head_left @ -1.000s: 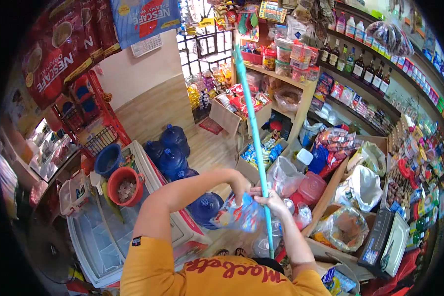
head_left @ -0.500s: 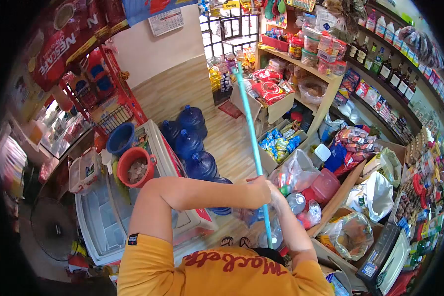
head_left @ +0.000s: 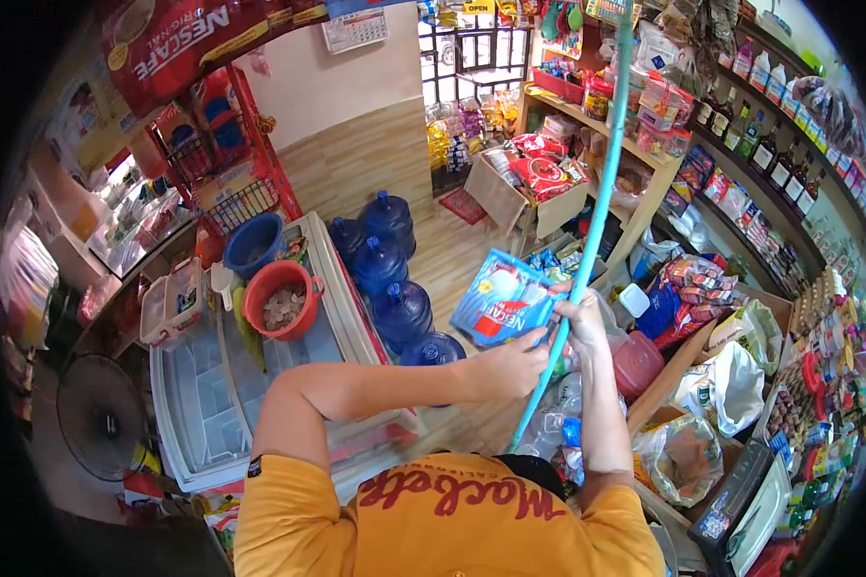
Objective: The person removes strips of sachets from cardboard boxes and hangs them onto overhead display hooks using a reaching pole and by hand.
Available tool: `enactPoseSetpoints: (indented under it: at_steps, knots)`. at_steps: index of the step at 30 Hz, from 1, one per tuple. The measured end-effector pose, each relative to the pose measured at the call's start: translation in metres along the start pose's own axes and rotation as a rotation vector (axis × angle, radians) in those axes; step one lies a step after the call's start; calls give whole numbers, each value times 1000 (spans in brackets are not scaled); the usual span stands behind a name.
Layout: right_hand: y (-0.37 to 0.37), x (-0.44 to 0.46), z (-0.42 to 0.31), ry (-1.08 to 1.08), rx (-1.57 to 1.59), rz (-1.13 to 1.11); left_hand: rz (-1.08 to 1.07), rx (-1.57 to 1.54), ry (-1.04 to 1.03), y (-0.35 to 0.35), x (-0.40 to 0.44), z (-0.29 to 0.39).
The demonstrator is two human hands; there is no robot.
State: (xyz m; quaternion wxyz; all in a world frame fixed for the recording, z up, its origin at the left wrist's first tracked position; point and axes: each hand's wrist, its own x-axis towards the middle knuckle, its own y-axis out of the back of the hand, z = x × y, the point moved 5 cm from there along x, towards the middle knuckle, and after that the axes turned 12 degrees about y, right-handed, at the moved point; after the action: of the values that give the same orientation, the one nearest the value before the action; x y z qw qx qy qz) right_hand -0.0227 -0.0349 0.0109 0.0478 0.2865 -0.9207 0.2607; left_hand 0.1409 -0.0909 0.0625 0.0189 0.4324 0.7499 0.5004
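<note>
A blue Nescafe coffee pack point(head_left: 502, 296) is held up in front of me, its printed face toward the camera. My left hand point(head_left: 510, 369) is closed on its lower edge. Beside it, my right hand point(head_left: 584, 325) wraps round a long turquoise pole point(head_left: 601, 207), with fingers also touching the pack's right edge. The pole leans up to the right; its upper end runs out of view, and the lower end reaches down near my shirt. Fingers behind the pack and pole are partly hidden.
Left stands a glass-topped freezer point(head_left: 197, 423) with a red bucket point(head_left: 310, 303) and a blue basin point(head_left: 277, 250). Several blue water jugs point(head_left: 399, 310) line the floor. Stocked shelves point(head_left: 659, 183), an open carton point(head_left: 496, 192) and bags point(head_left: 678, 462) crowd the right side. Red Nescafe packs point(head_left: 188, 48) hang overhead.
The blue coffee pack has come into view between my hands. My left hand has gone from the pole to the pack. The pole's upper end has swung to the right.
</note>
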Motion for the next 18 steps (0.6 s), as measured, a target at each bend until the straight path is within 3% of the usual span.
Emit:
enactPoseSetpoints:
  at_steps: [3,6,8,10,13,16,18]
  knots:
    - [-10,-3,-24,66,-12,41,205,-18,-15,11,-5,-17]
    - [-7,-2,-33,92,-136,38,196,-474,243,-14,-19,-54]
    - [-4,-2,-30,112,-137,43,434,-574,693,-26,-30,-91]
    - [-3,-3,-32,134,-154,45,379,-660,1043,-62,-46,-121]
    - [-5,-8,-39,153,-155,38,-78,-1444,1515,-121,-58,-128]
    - [-4,-13,-47,155,-135,34,-268,-2058,1281,-113,-39,-117]
    - [-1,-15,-51,166,-123,41,-195,-2063,1166,-119,-30,-115]
